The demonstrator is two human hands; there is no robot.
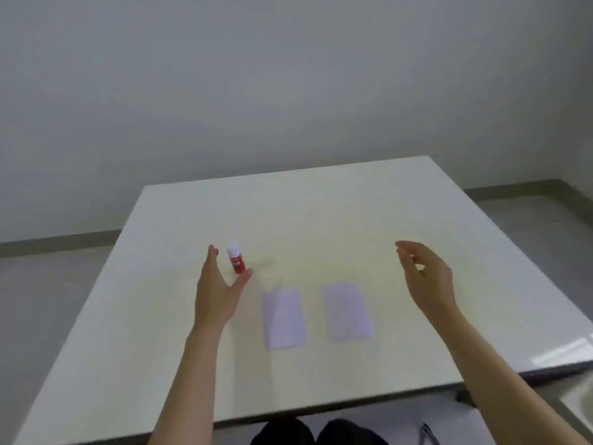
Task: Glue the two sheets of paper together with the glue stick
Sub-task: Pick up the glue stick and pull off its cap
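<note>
A red glue stick (236, 262) with a white cap stands upright on the pale table (321, 213). My left hand (218, 290) is open right beside it, fingers on its left and thumb just below it, not gripping it. Two small pale lilac sheets of paper lie flat side by side in front of me, the left sheet (283, 317) and the right sheet (346, 310), a gap between them. My right hand (425, 277) hovers open above the table to the right of the right sheet, fingers loosely curved and holding nothing.
The table's near edge (321, 409) runs just above my dark-clothed knees (317, 433). A grey floor and white wall surround the table. A light-coloured surface shows at the bottom right corner.
</note>
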